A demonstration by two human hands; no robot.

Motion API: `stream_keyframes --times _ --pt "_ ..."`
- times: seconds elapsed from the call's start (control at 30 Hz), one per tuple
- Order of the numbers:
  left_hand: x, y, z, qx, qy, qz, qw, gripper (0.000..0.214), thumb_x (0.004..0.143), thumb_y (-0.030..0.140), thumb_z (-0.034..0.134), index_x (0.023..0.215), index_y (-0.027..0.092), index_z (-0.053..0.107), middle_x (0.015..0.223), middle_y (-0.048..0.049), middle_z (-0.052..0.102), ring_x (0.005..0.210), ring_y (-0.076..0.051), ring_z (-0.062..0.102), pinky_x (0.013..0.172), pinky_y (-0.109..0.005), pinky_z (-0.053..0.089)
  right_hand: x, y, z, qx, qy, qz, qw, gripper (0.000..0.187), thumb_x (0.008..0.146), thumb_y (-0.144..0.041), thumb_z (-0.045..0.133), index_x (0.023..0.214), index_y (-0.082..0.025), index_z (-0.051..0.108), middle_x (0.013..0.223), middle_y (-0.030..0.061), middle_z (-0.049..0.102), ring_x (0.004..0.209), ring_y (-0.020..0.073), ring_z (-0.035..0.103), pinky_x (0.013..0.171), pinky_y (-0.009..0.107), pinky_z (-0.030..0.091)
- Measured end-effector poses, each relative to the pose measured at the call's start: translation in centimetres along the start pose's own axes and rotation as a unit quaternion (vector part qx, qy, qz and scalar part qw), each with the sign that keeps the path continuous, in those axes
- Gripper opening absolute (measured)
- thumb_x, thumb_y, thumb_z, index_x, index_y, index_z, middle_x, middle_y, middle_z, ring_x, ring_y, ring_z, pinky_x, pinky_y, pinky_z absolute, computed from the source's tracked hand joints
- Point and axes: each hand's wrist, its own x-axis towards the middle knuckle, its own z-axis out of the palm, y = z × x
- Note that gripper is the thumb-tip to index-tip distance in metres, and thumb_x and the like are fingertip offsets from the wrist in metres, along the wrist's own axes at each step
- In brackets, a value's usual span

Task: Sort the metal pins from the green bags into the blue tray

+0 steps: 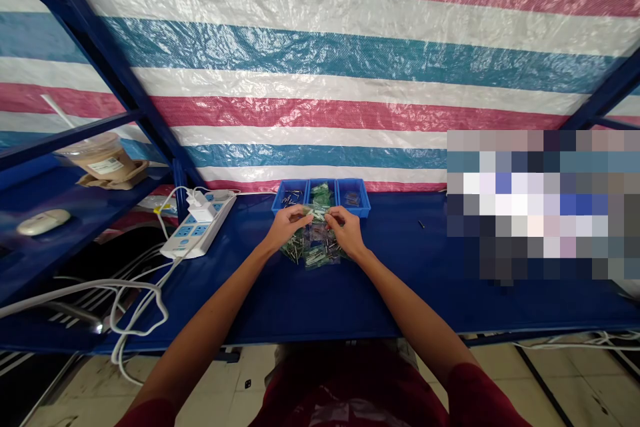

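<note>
Between my two hands is a small clear plastic bag (317,215) with pale greenish contents. My left hand (287,225) pinches its left edge, and my right hand (347,229) pinches its right edge. Just below lie more small plastic bags (321,256) and a loose heap of thin metal pieces (295,251), too small to name. Behind my hands stand three blue bins in a row: the left bin (280,192) with thin metal parts, the middle bin (321,182) with green-tinted bags, the right bin (361,191) with small dark pieces.
A white power strip (200,240) with a plugged-in charger (201,208) and tangled cables (135,285) lies left. A side shelf carries a white mouse (44,221) and a drink cup (103,157). One small dark piece (421,224) rests on the blue table (395,287). The right is blurred out.
</note>
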Motion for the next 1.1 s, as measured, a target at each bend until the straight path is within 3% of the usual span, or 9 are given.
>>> stream_keyframes --times 0.23,0.43,0.53,0.67,0.73,0.83,0.93,1.0,1.1 --pt "0.0 0.4 -0.5 -0.007 -0.034 0.006 0.999 0.034 0.073 0.047 0.07 0.069 0.014 0.061 0.061 -0.0001 0.056 0.057 -0.013 0.053 0.056 -0.025 0.046 0.1 -0.4 0.0 0.059 -0.035 0.055 0.996 0.029 0.082 -0.049 0.058 0.088 -0.021 0.06 0.063 -0.0009 0.059 0.053 0.0146 0.056 0.053 0.027 0.047" --pt "-0.2 1.2 -0.7 0.012 -0.084 -0.019 0.996 0.035 0.075 0.048 0.067 0.065 0.015 0.06 0.056 0.001 0.052 0.054 -0.013 0.049 0.052 -0.024 0.041 0.3 -0.3 -0.5 0.082 -0.149 0.079 0.982 0.031 0.08 -0.05 0.061 0.075 -0.02 0.06 0.056 -0.0032 0.056 0.046 0.0116 0.051 0.049 0.025 0.044" --pt "-0.2 1.1 -0.8 -0.002 -0.035 -0.001 0.999 0.04 0.083 0.051 0.056 0.071 0.014 0.065 0.064 -0.0029 0.059 0.059 -0.015 0.053 0.055 -0.025 0.042 0.5 -0.3 -1.1 0.074 -0.225 0.102 0.966 0.034 0.076 -0.05 0.065 0.066 -0.018 0.058 0.052 -0.0035 0.057 0.044 0.0102 0.049 0.046 0.023 0.04" --pt "-0.1 0.8 -1.0 -0.009 0.091 0.031 0.995 0.041 0.085 0.052 0.054 0.073 0.015 0.067 0.064 -0.0047 0.06 0.059 -0.015 0.054 0.053 -0.026 0.041 0.9 -0.3 -1.8 0.064 -0.363 0.155 0.917 0.036 0.073 -0.048 0.069 0.06 -0.017 0.058 0.047 -0.0028 0.057 0.039 0.0082 0.045 0.041 0.02 0.034" --pt "-0.1 0.7 -1.0 -0.01 0.132 0.04 0.99 0.042 0.085 0.052 0.053 0.07 0.015 0.066 0.061 -0.0042 0.059 0.057 -0.015 0.054 0.052 -0.026 0.04 1.2 0.0 -2.0 0.079 -0.329 0.178 0.924 0.035 0.072 -0.049 0.069 0.063 -0.016 0.06 0.051 -0.0014 0.061 0.038 0.0078 0.045 0.038 0.02 0.032" --pt "-0.1 0.7 -1.1 -0.009 0.161 0.046 0.986 0.042 0.086 0.051 0.052 0.069 0.015 0.065 0.059 -0.0035 0.058 0.055 -0.014 0.053 0.051 -0.025 0.039 1.6 0.6 -1.9 0.134 -0.12 0.178 0.967 0.037 0.075 -0.05 0.066 0.091 -0.017 0.066 0.073 0.0033 0.07 0.042 0.01 0.052 0.037 0.022 0.037" --pt "-0.2 0.9 -1.1 0.003 0.161 0.044 0.986 0.04 0.086 0.049 0.053 0.069 0.015 0.065 0.059 -0.0028 0.058 0.054 -0.013 0.052 0.052 -0.025 0.04 1.9 1.1 -1.9 0.127 -0.036 0.185 0.974 0.051 0.08 -0.049 0.061 0.12 -0.017 0.06 0.096 0.0097 0.072 0.044 0.0123 0.057 0.038 0.026 0.042" --pt "-0.3 0.9 -1.0 0.021 0.15 0.04 0.988 0.037 0.085 0.047 0.055 0.069 0.015 0.065 0.059 -0.0024 0.058 0.054 -0.013 0.053 0.052 -0.025 0.04 1.8 1.3 -2.0 0.075 -0.009 0.176 0.981 0.048 0.083 -0.044 0.058 0.121 -0.016 0.06 0.097 0.0098 0.072 0.04 0.0118 0.054 0.038 0.028 0.042" --pt "-0.4 0.8 -0.8 0.067 0.118 0.034 0.99 0.034 0.084 0.044 0.057 0.071 0.015 0.066 0.061 -0.0025 0.061 0.057 -0.014 0.055 0.055 -0.025 0.042 1.8 1.1 -2.2 -0.027 0.026 0.12 0.992 0.03 0.083 -0.034 0.056 0.103 -0.015 0.068 0.081 0.0061 0.072 0.043 0.0129 0.054 0.046 0.029 0.046"
